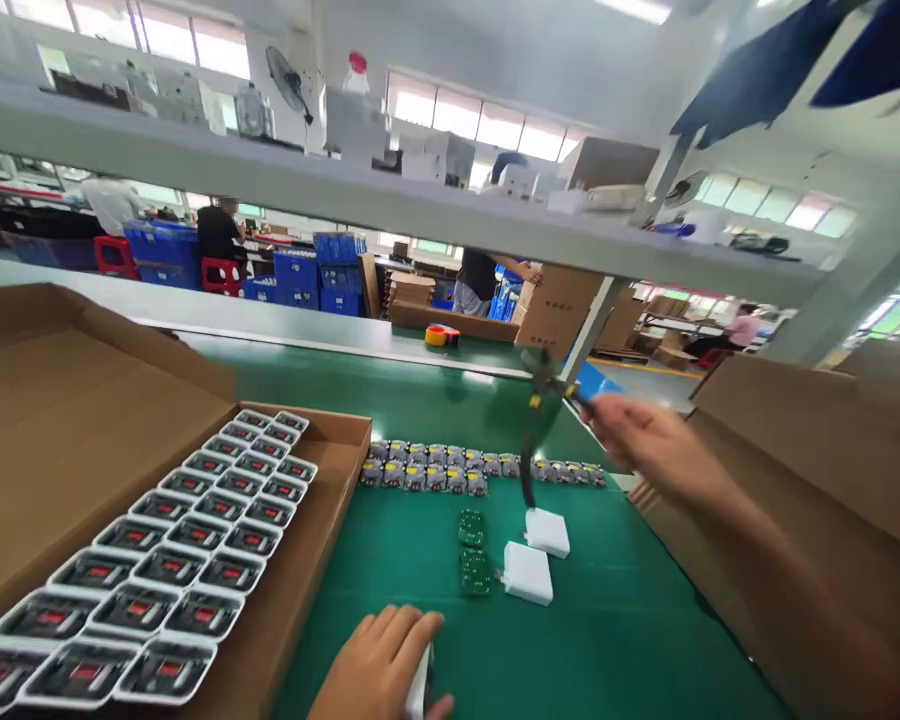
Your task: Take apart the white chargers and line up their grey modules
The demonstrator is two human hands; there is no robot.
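My right hand (pixel 649 440) is raised over the bench, gripping pliers (pixel 544 380) by one dark handle. Their other handle hangs down, and the head is blurred. At the front edge of the view, my left hand (pixel 382 660) is closed around a white piece (pixel 418 685), mostly hidden by the fingers. Two white square housings (pixel 528 573) lie on the green mat (pixel 600 620) between my hands. Beside them are two green circuit boards (pixel 475 570). Farther back, small grey parts with yellow marks (pixel 436 470) lie in rows.
An open cardboard box (pixel 330 530) on the left holds several white trays with dark and red parts (pixel 169 600). Another cardboard box (pixel 817 470) stands at right. A roll of orange tape (pixel 436 336) lies behind the mat. A shelf (pixel 330 180) crosses above; people work beyond.
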